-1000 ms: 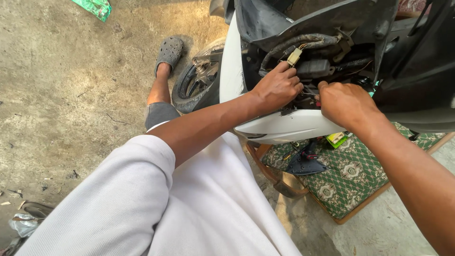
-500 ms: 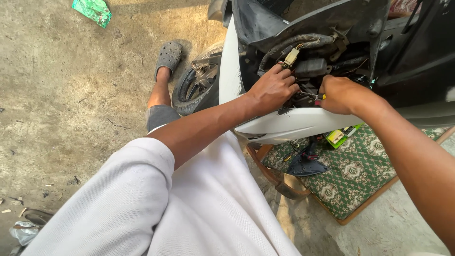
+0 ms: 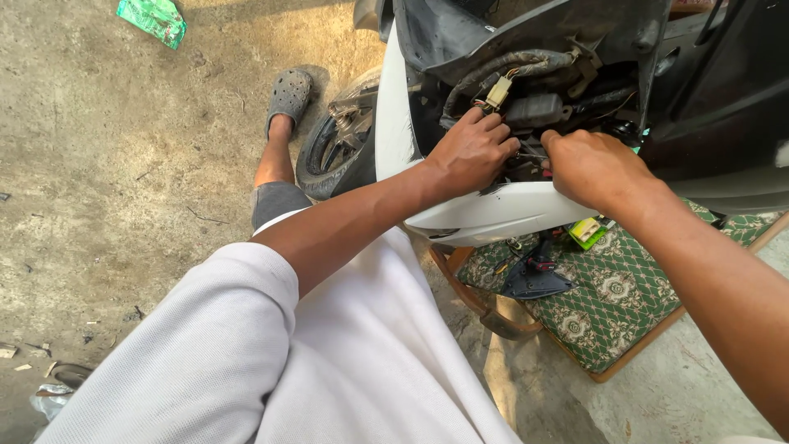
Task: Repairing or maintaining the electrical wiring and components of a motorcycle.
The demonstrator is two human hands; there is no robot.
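A scooter stands with its front panel off, the white body shell [image 3: 493, 215] curving below an open cavity of wires. My left hand [image 3: 470, 154] reaches into that cavity, fingers curled among the wiring just below a small cream plug connector [image 3: 498, 91] on a thick wrapped wire loom [image 3: 526, 64]. My right hand [image 3: 590, 167] is close beside it, fingers bent down into the same tangle of wires next to a black box-shaped part [image 3: 538, 109]. What the fingertips of either hand grip is hidden.
The scooter's front wheel [image 3: 333, 148] is by my left leg, which ends in a grey clog [image 3: 289, 94]. A green patterned mat [image 3: 612, 288] below carries a black tool [image 3: 534, 275] and a small green-yellow item [image 3: 586, 231]. Green litter [image 3: 153, 16] lies on the concrete floor.
Both hands have stayed inside the wiring cavity, shifting only slightly; the right hand's fingers have dipped lower into the wires. The view has drifted a little.
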